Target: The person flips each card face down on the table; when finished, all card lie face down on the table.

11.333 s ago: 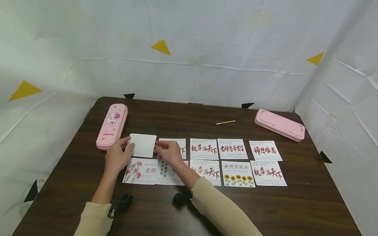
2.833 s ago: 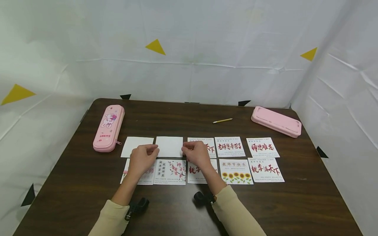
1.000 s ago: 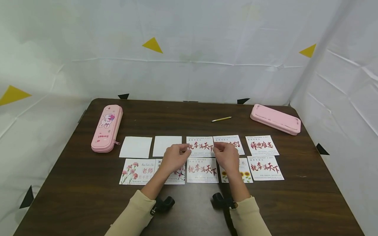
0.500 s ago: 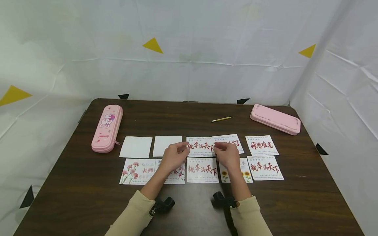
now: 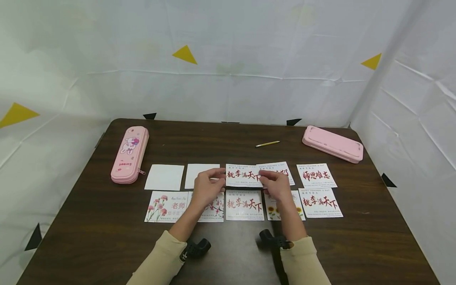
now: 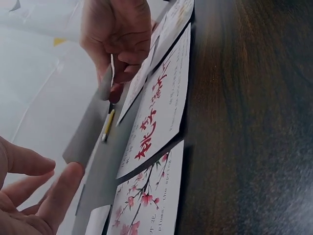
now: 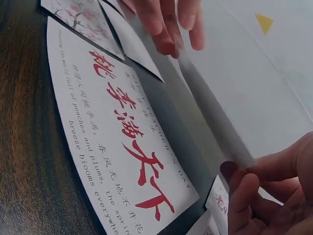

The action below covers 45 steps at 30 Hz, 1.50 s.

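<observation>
Between my hands is a greeting card (image 5: 243, 175) with red calligraphy, raised off the table in both wrist views and edge-on there. My right hand (image 5: 275, 185) pinches its right edge, fingertips close by the neighbouring greeting card (image 5: 287, 166), which it partly covers. At the left edge my left hand (image 5: 208, 188) pinches it between thumb and fingers. Below lies another red-lettered card (image 7: 122, 132), flat on the table. To the left, in the back row, are two cards with blank white faces up (image 5: 164, 177). A blossom card (image 6: 146, 196) is partly hidden by my left forearm.
A pink bunny pencil case (image 5: 129, 154) lies at the back left, a second pink case (image 5: 333, 143) at the back right. The pencil (image 5: 267, 144) rests behind the cards. Farther right are two red-lettered cards (image 5: 316, 176), and a sunflower card (image 5: 298, 204) sits partly behind my right forearm.
Earlier both hands were at the leftmost back card, then the second, which changed from printed to white face up. They have since moved right to the third card and lifted it slightly.
</observation>
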{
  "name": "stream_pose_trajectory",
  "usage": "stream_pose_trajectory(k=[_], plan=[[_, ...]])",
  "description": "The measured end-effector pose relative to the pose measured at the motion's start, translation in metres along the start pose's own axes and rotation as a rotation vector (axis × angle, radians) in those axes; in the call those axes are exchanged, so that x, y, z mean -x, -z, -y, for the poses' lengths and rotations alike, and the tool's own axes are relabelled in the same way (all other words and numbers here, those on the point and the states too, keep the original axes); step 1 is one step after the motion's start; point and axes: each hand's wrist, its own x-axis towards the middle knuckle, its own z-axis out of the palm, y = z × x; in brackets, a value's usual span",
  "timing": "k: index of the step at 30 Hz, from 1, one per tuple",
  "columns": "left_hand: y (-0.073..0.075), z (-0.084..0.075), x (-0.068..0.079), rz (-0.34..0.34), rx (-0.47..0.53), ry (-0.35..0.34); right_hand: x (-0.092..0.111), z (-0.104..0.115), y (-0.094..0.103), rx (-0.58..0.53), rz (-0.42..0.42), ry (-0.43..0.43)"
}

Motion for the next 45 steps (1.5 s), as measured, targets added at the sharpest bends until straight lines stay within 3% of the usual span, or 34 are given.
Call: stream_pose_trajectory(k=[3, 12, 17, 28, 45], plan=[[0.000, 0.000, -0.001, -0.016, 0.017, -0.021, -0.002, -0.001, 0.002, 0.000, 0.006, 0.001], [0.001, 0.004, -0.003, -0.069, -0.082, -0.159, -0.003, -0.001, 0.009, -0.006, 0.030, 0.036], [0.002, 0.003, -0.003, -0.103, -0.090, -0.198, -0.003, -0.001, 0.010, -0.013, -0.002, 0.071], [-0.001, 0.004, -0.008, -0.157, -0.008, -0.136, -0.002, 0.000, 0.007, -0.038, -0.008, 0.111], [-0.004, 0.010, -0.020, -0.210, -0.001, -0.067, -0.004, -0.002, -0.002, -0.039, -0.064, 0.125]])
